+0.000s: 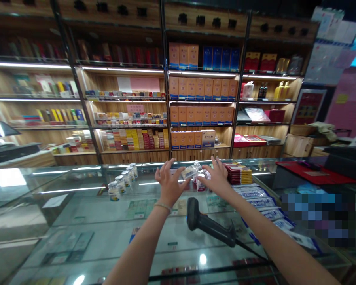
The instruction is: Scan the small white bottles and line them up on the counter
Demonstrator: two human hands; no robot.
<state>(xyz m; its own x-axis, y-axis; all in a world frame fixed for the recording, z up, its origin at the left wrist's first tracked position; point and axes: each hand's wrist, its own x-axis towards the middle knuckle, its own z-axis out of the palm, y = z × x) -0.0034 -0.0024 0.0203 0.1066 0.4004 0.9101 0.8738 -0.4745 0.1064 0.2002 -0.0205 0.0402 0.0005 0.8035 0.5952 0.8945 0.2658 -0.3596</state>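
Over the glass counter, my left hand (169, 184) grips one end of a small clear bottle (190, 171) between thumb and fingers, the bottle lying tilted. My right hand (218, 177) is at its other side, fingers curved and thumb near the bottle; whether it touches the bottle is hard to tell. Just behind and below stand a few small jars (200, 183), partly hidden by my right hand. To the left, several white-capped jars (120, 184) form a slanting row. A black handheld scanner (209, 226) lies on the glass between my forearms.
Right of my right hand sit stacked red-and-gold packets (239, 174). Blue-and-white packets (253, 196) run along beside my right forearm. A red mat (314, 173) lies farther right. The scanner's cable (250, 250) passes under my right forearm. Stocked shelves (201, 103) stand behind the counter.
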